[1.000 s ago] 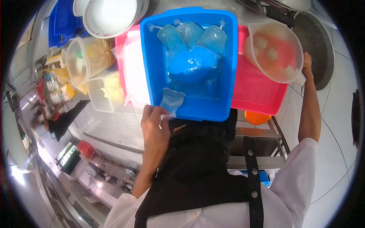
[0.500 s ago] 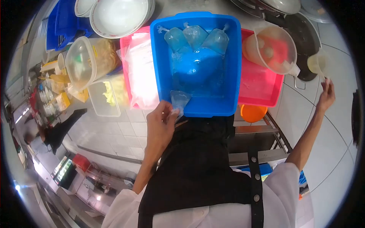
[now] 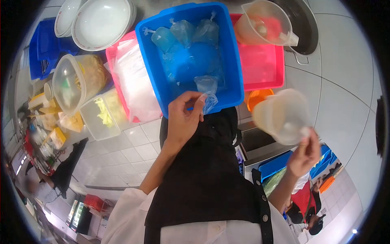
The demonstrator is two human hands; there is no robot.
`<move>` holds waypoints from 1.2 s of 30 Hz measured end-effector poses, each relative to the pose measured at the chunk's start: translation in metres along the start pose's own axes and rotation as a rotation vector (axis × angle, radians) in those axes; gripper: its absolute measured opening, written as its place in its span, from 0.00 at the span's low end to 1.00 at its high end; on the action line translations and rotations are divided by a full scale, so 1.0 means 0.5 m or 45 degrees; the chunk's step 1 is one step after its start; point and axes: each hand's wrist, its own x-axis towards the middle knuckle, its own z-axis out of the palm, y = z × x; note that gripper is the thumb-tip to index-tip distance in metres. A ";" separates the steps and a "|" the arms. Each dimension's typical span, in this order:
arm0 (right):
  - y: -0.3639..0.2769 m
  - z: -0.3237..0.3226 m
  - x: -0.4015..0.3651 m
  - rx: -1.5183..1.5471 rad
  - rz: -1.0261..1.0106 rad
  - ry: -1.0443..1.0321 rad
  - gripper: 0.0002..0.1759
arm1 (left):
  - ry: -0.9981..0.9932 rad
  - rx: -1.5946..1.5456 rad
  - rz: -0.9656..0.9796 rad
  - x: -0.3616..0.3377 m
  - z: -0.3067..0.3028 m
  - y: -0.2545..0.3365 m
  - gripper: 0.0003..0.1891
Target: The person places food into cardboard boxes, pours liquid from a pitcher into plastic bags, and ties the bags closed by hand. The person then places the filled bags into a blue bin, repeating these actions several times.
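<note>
Left hand (image 3: 183, 120) pinches plastic bag (image 3: 209, 100); right hand (image 3: 304, 153) grips jug (image 3: 279, 116).

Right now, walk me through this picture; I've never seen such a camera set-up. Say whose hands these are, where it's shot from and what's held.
No machine here: a person wears one camera on the head, looking down over a black apron at their own two hands. The left hand pinches a small clear bag at the near rim of a blue tub holding tied bags of liquid. The right hand holds up a translucent jug. Beside the tub are a pink tray bearing a second jug, and white bowls.
</note>
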 end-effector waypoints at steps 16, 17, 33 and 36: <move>-0.095 0.149 -0.121 -0.134 -0.394 -0.465 0.14 | -0.043 0.241 0.118 -0.037 -0.013 0.018 0.09; -0.095 0.149 -0.122 -0.137 -0.393 -0.466 0.14 | -0.044 0.238 0.117 -0.039 -0.013 0.019 0.09; -0.116 0.142 -0.120 -0.168 -0.446 -0.554 0.17 | -0.015 0.413 0.204 -0.051 -0.019 0.024 0.08; -0.123 0.138 -0.117 -0.171 -0.446 -0.554 0.17 | -0.004 0.425 0.205 -0.052 -0.017 0.025 0.08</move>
